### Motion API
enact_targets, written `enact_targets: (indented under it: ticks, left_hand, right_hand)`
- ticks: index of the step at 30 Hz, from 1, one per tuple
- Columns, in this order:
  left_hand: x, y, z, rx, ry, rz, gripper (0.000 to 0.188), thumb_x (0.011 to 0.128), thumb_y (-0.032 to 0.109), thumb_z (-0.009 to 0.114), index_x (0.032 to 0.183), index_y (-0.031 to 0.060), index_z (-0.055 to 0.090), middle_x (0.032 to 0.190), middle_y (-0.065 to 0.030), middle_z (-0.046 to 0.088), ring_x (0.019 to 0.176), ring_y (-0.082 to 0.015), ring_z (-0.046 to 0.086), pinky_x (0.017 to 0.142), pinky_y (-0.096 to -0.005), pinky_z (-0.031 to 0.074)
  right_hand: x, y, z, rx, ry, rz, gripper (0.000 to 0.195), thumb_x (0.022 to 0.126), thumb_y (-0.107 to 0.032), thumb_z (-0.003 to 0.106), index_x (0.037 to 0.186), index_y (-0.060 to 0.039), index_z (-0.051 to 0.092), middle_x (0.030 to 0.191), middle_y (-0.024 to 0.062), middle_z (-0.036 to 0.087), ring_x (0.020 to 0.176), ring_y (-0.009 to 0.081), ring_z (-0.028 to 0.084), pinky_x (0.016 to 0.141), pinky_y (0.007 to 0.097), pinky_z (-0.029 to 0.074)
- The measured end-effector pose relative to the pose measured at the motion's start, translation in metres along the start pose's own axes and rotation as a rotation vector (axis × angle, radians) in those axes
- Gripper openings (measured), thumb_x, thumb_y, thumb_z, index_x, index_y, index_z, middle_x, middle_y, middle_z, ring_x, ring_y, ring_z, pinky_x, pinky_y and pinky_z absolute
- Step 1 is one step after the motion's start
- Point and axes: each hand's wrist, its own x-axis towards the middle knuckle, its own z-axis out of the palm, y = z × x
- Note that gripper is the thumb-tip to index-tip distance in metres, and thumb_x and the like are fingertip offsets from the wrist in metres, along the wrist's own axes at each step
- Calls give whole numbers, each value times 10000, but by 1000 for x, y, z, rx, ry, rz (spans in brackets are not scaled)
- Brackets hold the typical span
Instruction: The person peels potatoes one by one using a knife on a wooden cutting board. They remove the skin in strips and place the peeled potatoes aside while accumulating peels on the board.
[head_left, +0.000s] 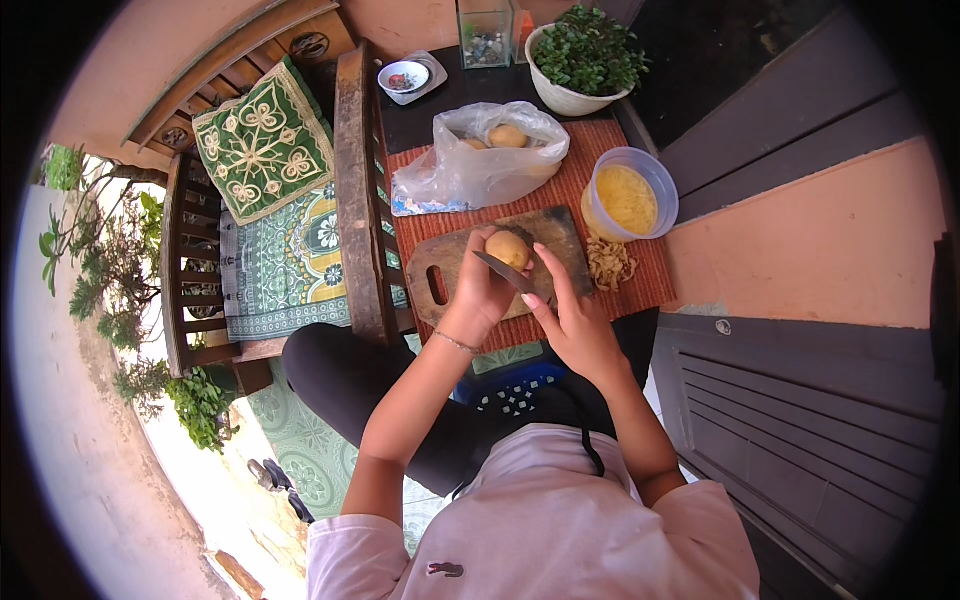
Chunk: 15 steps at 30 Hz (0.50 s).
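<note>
My left hand (480, 289) is closed around a potato (508, 250) above a worn wooden cutting board (547, 229). A knife (504, 271) lies across the near side of the potato, its handle in my right hand (574, 322). The potato's visible skin looks unpeeled. Right of the board is a heap of peelings (611, 262). Behind it, a translucent plastic tub (670, 191) holds yellow shredded pieces (628, 202). An open clear plastic bag (517, 176) with more potatoes (508, 136) rests beyond the board.
An orange woven mat (652, 274) lies under these things. Farther back are a potted plant (589, 52), a glass container (485, 37) and a small white bowl (405, 76). A wooden bench (364, 195) with a green cushion (262, 142) stands at left; a dark door (795, 405) is at right.
</note>
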Motion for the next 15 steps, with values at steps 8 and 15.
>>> enact_targets:
  ticks: [8, 15]
  left_hand:
    - [-6, 0, 3, 24, -65, 15, 229, 875, 307, 430, 905, 105, 533, 842, -39, 576, 777, -179, 551, 665, -318, 435]
    - [-6, -1, 1, 39, -66, 16, 220, 868, 307, 451, 902, 110, 543, 849, -35, 578, 794, -181, 553, 729, -329, 447]
  right_hand:
    - [2, -7, -10, -13, -172, 107, 556, 903, -257, 490, 1395, -149, 254, 1060, 223, 580, 778, 424, 585, 659, 446, 477]
    - [-1, -3, -6, -67, -139, 56, 546, 898, -278, 494, 1388, -167, 280, 765, 206, 593, 636, 394, 585, 571, 452, 457]
